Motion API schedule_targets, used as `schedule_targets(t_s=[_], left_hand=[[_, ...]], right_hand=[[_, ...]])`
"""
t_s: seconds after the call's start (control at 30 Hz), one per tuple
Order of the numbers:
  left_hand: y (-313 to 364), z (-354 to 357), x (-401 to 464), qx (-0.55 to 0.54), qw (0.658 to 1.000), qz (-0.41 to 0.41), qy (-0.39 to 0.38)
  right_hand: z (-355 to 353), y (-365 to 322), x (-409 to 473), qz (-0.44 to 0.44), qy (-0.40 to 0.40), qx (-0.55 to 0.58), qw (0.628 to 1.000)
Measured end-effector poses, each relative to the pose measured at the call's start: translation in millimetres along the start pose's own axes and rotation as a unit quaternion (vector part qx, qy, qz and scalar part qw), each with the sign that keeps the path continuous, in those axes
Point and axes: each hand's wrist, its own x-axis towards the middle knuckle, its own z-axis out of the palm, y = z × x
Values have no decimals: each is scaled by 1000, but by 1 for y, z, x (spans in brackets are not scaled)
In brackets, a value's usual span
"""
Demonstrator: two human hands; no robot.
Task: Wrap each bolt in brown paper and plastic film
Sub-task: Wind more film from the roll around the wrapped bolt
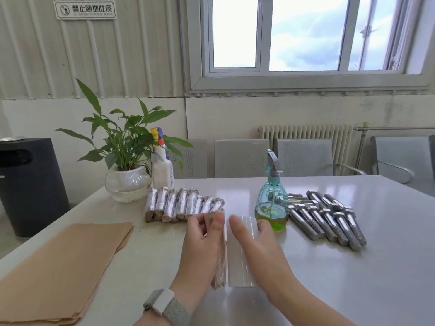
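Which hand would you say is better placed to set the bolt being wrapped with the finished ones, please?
Probably the left hand: it already grips the bolt being wrapped, and the wrapped bolts lie just beyond it. The right hand rests open on the film roll.

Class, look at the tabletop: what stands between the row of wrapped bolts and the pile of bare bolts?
In the head view, a teal spray bottle holding green liquid stands between the wrapped bolts and the bare bolts, close beside the bare pile.
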Motion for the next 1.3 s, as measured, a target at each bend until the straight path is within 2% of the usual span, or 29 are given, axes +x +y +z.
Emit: schedule_targets(t_s=[0.13, 0.27, 0.33, 0.43, 0.53, 0.6, 0.8, 0.93, 1.03, 1.17, 1.23, 1.3], left_hand=[[-1, 4, -6, -70, 997, -22, -1], [4, 5, -13, -203, 969, -119, -78], [6, 6, -14, -245, 950, -170, -93], [2, 8, -13, -234, 952, -181, -78], [1, 8, -11, -191, 967, -154, -63], [-2, 6, -10, -161, 977, -125, -59], [-3, 3, -4, -59, 997, -27, -33], [-1, 6, -8, -48, 999, 6, 5], [-2, 8, -15, -125, 992, -27, -7], [4, 10, -20, -232, 957, -155, -83], [0, 11, -18, -226, 956, -166, -83], [0, 12, -15, -203, 965, -150, -70]], right_hand=[[8, 4, -4, -1, 35, 27, 999], [8, 8, -6, -3, 53, 40, 998], [7, 10, -5, 0, 46, 32, 998], [6, 9, -2, 35, -10, 61, 997], [-1, 3, 0, 70, -101, 100, 987], [-3, 3, 1, 79, -121, 125, 982], [-4, 0, 2, 15, -32, 37, 999], [1, 3, -1, 16, -19, 40, 999], [7, 5, -5, 1, 23, 50, 998], [7, 4, -6, -18, 60, -40, 997], [8, 4, -6, 1, 51, -47, 998], [6, 5, -5, 16, 31, 18, 999]])
